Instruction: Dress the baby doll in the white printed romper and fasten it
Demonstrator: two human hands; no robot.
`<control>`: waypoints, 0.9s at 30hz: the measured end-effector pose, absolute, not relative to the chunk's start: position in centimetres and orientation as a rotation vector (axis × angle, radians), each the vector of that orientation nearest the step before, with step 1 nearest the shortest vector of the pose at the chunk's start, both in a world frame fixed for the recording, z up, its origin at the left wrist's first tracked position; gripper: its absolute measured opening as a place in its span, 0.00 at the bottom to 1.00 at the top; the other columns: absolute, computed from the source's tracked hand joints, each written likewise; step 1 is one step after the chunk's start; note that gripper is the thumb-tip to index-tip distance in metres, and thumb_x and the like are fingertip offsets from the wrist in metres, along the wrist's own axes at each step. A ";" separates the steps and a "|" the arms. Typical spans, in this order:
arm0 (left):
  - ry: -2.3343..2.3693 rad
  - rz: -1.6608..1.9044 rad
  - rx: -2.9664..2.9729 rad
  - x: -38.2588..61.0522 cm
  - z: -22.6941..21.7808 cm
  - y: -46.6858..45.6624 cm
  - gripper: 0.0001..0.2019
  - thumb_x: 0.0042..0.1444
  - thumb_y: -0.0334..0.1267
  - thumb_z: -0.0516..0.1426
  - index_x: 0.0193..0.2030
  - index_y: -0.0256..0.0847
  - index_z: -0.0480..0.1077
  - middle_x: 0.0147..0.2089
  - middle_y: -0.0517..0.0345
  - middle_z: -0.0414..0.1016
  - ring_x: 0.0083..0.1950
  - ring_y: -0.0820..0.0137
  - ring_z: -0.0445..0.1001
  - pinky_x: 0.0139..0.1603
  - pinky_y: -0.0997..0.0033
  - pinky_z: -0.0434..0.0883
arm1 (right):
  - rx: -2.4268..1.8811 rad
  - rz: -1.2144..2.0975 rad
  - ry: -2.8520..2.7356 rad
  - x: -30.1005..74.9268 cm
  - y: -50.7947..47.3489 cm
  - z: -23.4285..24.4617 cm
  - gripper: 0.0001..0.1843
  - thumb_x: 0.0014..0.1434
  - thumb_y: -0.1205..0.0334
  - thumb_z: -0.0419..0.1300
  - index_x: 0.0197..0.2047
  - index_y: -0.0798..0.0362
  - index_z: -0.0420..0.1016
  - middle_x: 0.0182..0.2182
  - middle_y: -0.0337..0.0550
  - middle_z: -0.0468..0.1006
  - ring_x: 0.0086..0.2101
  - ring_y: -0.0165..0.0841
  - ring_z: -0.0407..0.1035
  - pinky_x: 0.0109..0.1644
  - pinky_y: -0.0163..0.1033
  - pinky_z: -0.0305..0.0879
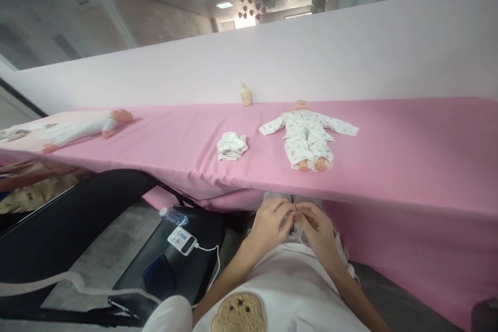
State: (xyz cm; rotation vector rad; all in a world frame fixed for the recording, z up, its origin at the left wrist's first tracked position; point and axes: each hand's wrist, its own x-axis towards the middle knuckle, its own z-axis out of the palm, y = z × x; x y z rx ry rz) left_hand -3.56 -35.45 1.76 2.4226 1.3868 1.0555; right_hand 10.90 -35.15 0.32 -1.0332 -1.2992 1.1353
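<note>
My left hand (270, 225) and my right hand (317, 228) rest together in my lap, below the front edge of the pink-covered table (408, 150). Their fingers are curled and touch each other at the tips; I cannot make out anything held between them. On the table lies a baby doll (307, 135) in white patterned pyjamas, on its back, feet toward me. A folded white cloth (232, 146) lies to its left. A small yellowish bottle (245, 95) stands at the back edge.
A second doll (83, 129) in white lies at the far left of the table. A black chair (78, 218) stands to my left, with a power bank (182, 240) on a white cable and a water bottle (171, 215). A white partition (350, 57) backs the table.
</note>
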 end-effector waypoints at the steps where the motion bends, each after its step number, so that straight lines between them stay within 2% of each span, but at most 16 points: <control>1: 1.415 0.977 2.460 -3.8 1.6 -35.2 0.09 0.60 0.34 0.50 0.41 0.39 0.71 0.41 0.51 0.74 0.43 0.64 0.71 0.46 0.63 0.67 | -1.036 1.171 -1.317 10.8 -34.8 -0.3 0.10 0.53 0.56 0.60 0.36 0.53 0.72 0.29 0.43 0.79 0.27 0.31 0.71 0.29 0.33 0.68; 4: 1.410 0.686 2.580 -4.8 0.4 -34.1 0.08 0.59 0.37 0.53 0.38 0.41 0.73 0.38 0.53 0.76 0.40 0.64 0.73 0.43 0.64 0.67 | -1.052 1.302 -1.373 10.3 -33.8 -3.6 0.12 0.51 0.54 0.59 0.36 0.53 0.73 0.22 0.39 0.76 0.17 0.29 0.64 0.20 0.34 0.62; 5: 1.385 0.620 2.607 -5.2 -0.3 -33.6 0.08 0.58 0.39 0.54 0.37 0.41 0.74 0.37 0.54 0.77 0.39 0.64 0.74 0.42 0.65 0.68 | -1.067 1.323 -1.389 10.2 -33.4 -5.1 0.12 0.49 0.54 0.59 0.33 0.52 0.74 0.19 0.37 0.75 0.15 0.30 0.63 0.18 0.35 0.61; 7: 1.365 0.626 2.609 -6.5 -2.2 -32.3 0.09 0.58 0.39 0.54 0.37 0.42 0.75 0.35 0.55 0.78 0.36 0.66 0.75 0.38 0.68 0.68 | -1.104 1.347 -1.500 10.3 -32.8 -8.3 0.11 0.46 0.54 0.58 0.27 0.51 0.75 0.17 0.38 0.74 0.19 0.35 0.67 0.22 0.39 0.66; 9: 1.514 0.880 2.485 -8.3 -4.4 -30.9 0.09 0.57 0.40 0.54 0.36 0.43 0.75 0.34 0.57 0.78 0.34 0.68 0.75 0.37 0.70 0.69 | -1.172 1.357 -1.647 10.8 -32.1 -11.1 0.13 0.44 0.52 0.56 0.22 0.51 0.76 0.22 0.43 0.78 0.24 0.41 0.72 0.30 0.46 0.71; 11: 1.957 1.344 2.060 -10.9 -6.6 -29.9 0.09 0.54 0.41 0.55 0.29 0.41 0.74 0.28 0.57 0.76 0.31 0.70 0.74 0.37 0.71 0.69 | -1.240 1.336 -1.692 11.8 -31.4 -13.3 0.14 0.43 0.49 0.56 0.21 0.48 0.78 0.26 0.46 0.80 0.32 0.47 0.75 0.40 0.52 0.70; 13: 2.327 1.541 1.666 -14.3 -8.5 -29.7 0.13 0.57 0.38 0.50 0.27 0.38 0.72 0.29 0.52 0.76 0.34 0.67 0.74 0.41 0.68 0.70 | -1.302 1.377 -1.702 13.0 -30.7 -14.9 0.14 0.39 0.45 0.57 0.18 0.43 0.77 0.27 0.49 0.80 0.35 0.51 0.75 0.45 0.53 0.68; 15: 2.612 1.623 1.301 -18.0 -10.0 -30.5 0.16 0.60 0.35 0.44 0.33 0.35 0.71 0.36 0.44 0.76 0.43 0.64 0.74 0.48 0.62 0.68 | -1.376 1.443 -1.708 14.0 -30.2 -16.1 0.13 0.35 0.42 0.58 0.13 0.40 0.72 0.27 0.51 0.80 0.36 0.54 0.74 0.46 0.53 0.67; 17: 2.828 1.645 0.933 -21.5 -11.5 -32.0 0.17 0.61 0.35 0.42 0.44 0.34 0.69 0.48 0.40 0.73 0.54 0.63 0.70 0.56 0.57 0.63 | -1.431 1.486 -1.724 14.6 -29.7 -17.1 0.14 0.34 0.41 0.57 0.11 0.40 0.70 0.27 0.53 0.80 0.37 0.56 0.74 0.47 0.53 0.65; 20: 3.052 1.553 0.336 -25.2 -14.0 -34.8 0.21 0.61 0.35 0.40 0.59 0.34 0.58 0.62 0.36 0.60 0.66 0.59 0.56 0.63 0.46 0.52 | -1.446 1.497 -1.758 15.0 -29.3 -17.6 0.13 0.36 0.42 0.57 0.14 0.40 0.73 0.29 0.53 0.80 0.39 0.55 0.73 0.49 0.52 0.64; 23: 3.129 1.355 -0.169 -26.9 -17.1 -37.3 0.26 0.59 0.34 0.41 0.65 0.32 0.47 0.67 0.30 0.50 0.70 0.51 0.45 0.61 0.35 0.47 | -1.454 1.517 -1.773 14.8 -29.2 -17.1 0.15 0.37 0.42 0.57 0.16 0.42 0.75 0.29 0.54 0.80 0.40 0.54 0.73 0.50 0.51 0.63; 27: 3.148 1.101 -0.392 -27.5 -21.0 -39.8 0.31 0.55 0.32 0.45 0.66 0.27 0.43 0.67 0.25 0.46 0.70 0.48 0.43 0.60 0.32 0.48 | -1.449 1.500 -1.784 14.5 -29.3 -15.9 0.14 0.37 0.44 0.58 0.17 0.44 0.76 0.30 0.54 0.79 0.39 0.53 0.73 0.49 0.50 0.65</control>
